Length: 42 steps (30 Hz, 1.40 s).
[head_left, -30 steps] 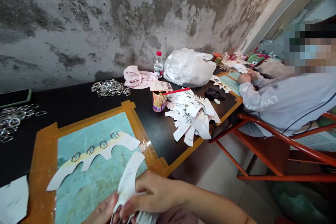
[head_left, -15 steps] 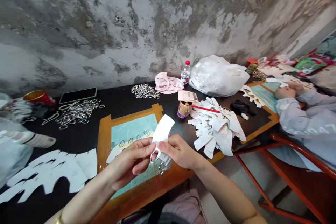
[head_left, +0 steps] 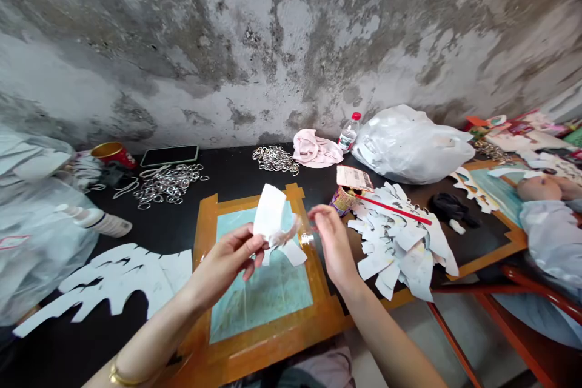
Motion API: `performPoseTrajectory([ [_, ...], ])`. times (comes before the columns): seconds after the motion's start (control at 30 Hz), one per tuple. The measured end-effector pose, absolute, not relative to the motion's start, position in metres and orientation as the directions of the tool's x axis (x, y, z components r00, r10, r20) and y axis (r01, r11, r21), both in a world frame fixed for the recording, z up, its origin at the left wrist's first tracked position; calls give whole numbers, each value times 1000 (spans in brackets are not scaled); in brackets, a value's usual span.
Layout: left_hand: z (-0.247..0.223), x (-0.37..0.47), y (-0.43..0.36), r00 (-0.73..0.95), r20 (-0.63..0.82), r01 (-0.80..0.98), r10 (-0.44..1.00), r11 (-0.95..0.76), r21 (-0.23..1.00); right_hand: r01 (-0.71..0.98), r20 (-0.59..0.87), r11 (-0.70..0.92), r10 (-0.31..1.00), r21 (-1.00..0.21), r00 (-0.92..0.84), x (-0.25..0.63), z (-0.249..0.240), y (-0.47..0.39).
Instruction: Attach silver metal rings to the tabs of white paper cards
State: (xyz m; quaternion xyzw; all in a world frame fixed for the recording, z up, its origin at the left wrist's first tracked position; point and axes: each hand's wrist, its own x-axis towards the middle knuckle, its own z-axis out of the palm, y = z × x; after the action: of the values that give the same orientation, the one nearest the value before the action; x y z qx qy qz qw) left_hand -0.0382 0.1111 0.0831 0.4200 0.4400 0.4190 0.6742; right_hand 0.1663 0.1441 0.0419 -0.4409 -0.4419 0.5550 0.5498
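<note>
Above the pale blue mat (head_left: 254,309), my left hand (head_left: 236,248) pinches a white cut-out strip (head_left: 269,212) between thumb and fingers. The strip's upper end stands up, while its lower part curves to the right and is smeared by motion. My right hand (head_left: 335,248) is apart from the strip, fingers loosely spread with nothing visible in them. It is nearest to the small patterned cup (head_left: 341,201) and a heap of white cut-out pieces (head_left: 404,236) with metal rings in some of them. Flat white cut-out pieces (head_left: 131,282) overlap on the black table left of the mat.
Metal rings lie in two piles, one at left (head_left: 170,185) and another pile near the wall (head_left: 275,159). A red stick (head_left: 395,211) rests across the cup. Behind are a phone (head_left: 170,155), pink cloth (head_left: 316,148), bottle (head_left: 349,133) and white plastic bag (head_left: 409,145). A co-worker's sleeve (head_left: 552,230) is at right.
My right hand has let go of the white strip and moved right towards the cup. The left hand still holds the strip. The whole view has shifted, so the table appears further right.
</note>
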Motion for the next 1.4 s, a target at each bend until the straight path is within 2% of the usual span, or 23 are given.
performPoseTrajectory([
  [0.03, 88, -39, 108, 236, -100, -67, 967, 118, 991, -286, -71, -68, 997, -956, -2, 167, 41, 142],
  [0.07, 93, -40, 105, 243, 24, 40, 970, -34, 999, -365, -162, -183, 983, -913, -89, 168, 40, 140],
  [0.1, 96, -41, 102, 274, 118, 111, 955, -153, 982, -425, -253, -341, 934, -838, -250, 168, 39, 137],
  [0.17, 99, -46, 98, 394, 200, 167, 897, -283, 944, -433, -344, -640, 736, -635, -582, 167, 37, 132],
  [0.2, 98, -49, 97, 479, 204, 176, 854, -321, 931, -427, -337, -711, 665, -559, -667, 167, 38, 131],
  [0.23, 96, -52, 96, 564, 204, 180, 800, -360, 915, -450, -319, -723, 656, -524, -684, 165, 39, 130],
  [0.3, 88, -59, 95, 638, 216, 189, 739, -423, 886, -546, -291, -624, 764, -559, -576, 162, 42, 130],
  [0.33, 83, -61, 94, 601, 226, 187, 767, -409, 893, -576, -286, -554, 822, -602, -492, 159, 44, 129],
  [0.4, 72, -62, 92, 412, 173, 99, 895, -232, 968, -582, -299, -466, 882, -667, -363, 153, 47, 128],
  [0.47, 63, -58, 89, 269, -2, -131, 963, 39, 991, -588, -311, -431, 902, -684, -299, 145, 49, 126],
  [0.53, 57, -51, 88, 247, -197, -259, 949, 260, 930, -629, -305, -380, 924, -678, -230, 139, 49, 124],
  [0.6, 54, -45, 88, 211, -379, -183, 901, 418, 890, -662, -306, -330, 939, -673, -157, 134, 48, 122],
  [0.67, 55, -42, 90, 146, -491, -64, 859, 504, 861, -662, -312, -305, 944, -685, -113, 131, 47, 120],
  [0.83, 59, -41, 94, 172, -514, -31, 840, 526, 850, -662, -291, -278, 952, -696, -94, 136, 43, 119],
  [1.0, 57, -42, 101, 158, -525, -65, 836, 539, 840, -762, -281, -349, 933, -546, -226, 144, 41, 120],
  [1.07, 55, -42, 105, 114, -494, -73, 862, 503, 861, -777, -263, -346, 935, -526, -239, 145, 40, 118],
  [1.23, 52, -40, 112, 16, -385, -5, 923, 385, 923, -727, -249, -320, 946, -607, -208, 147, 40, 111],
  [1.4, 46, -42, 116, 49, -262, 85, 964, 258, 962, -718, -287, -275, 952, -639, -110, 157, 41, 110],
])
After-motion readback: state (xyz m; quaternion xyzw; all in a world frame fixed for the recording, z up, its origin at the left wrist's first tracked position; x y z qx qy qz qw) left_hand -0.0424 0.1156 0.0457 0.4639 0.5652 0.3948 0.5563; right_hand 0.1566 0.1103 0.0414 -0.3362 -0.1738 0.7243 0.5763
